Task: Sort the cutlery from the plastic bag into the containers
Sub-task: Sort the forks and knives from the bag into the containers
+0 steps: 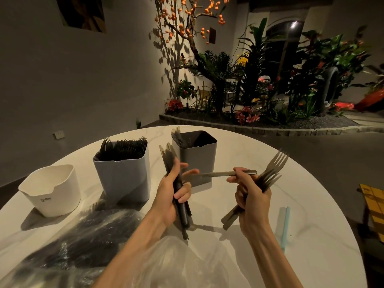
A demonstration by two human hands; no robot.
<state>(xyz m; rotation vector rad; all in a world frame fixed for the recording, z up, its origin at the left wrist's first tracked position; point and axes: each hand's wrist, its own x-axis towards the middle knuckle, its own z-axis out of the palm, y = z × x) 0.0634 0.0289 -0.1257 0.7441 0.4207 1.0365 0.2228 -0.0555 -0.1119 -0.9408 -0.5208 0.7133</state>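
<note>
My left hand (173, 193) grips a bundle of dark plastic knives (168, 156), held upright above the table. My right hand (251, 196) holds a bunch of dark forks (275, 165), tines up to the right, and pinches a single knife (216, 174) that lies level, its tip at my left fingers. A grey container (199, 161) behind my hands holds a few knives. A light blue-grey container (124, 177) is packed with forks. A low white container (52, 190) stands at the left. The clear plastic bag (87, 242) with dark cutlery lies in front.
The round white marble table (301, 204) carries a pale blue straw (285, 225) to the right of my right wrist. A yellow chair (374, 206) stands off the right edge. A planter bed with plants and flowers (259, 96) lies beyond the table.
</note>
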